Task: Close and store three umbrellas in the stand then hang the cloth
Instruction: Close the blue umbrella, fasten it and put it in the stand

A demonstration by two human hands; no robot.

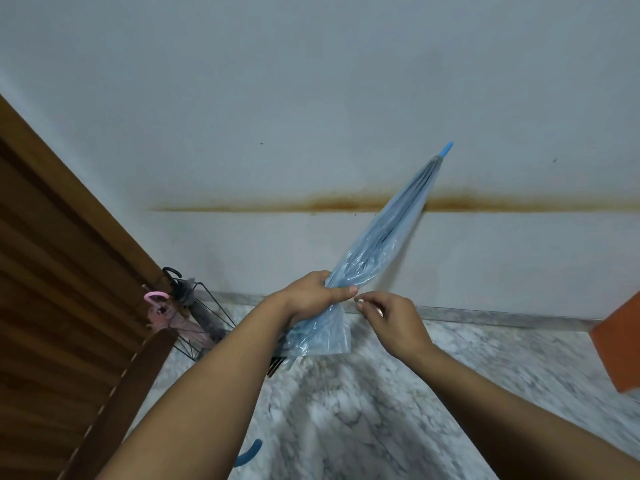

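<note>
You have open grey-veined marble floor ahead and to the right; a brown slatted wooden door crowds the left. A pale wall with a rusty stain closes the far side. Your left hand is clamped round the folded translucent blue plastic umbrella; its long axis slants, blue tip far and up-right. Your right hand sits just beside it, fingertips pinched. The black wire stand at far left holds pink and dark umbrellas.
</note>
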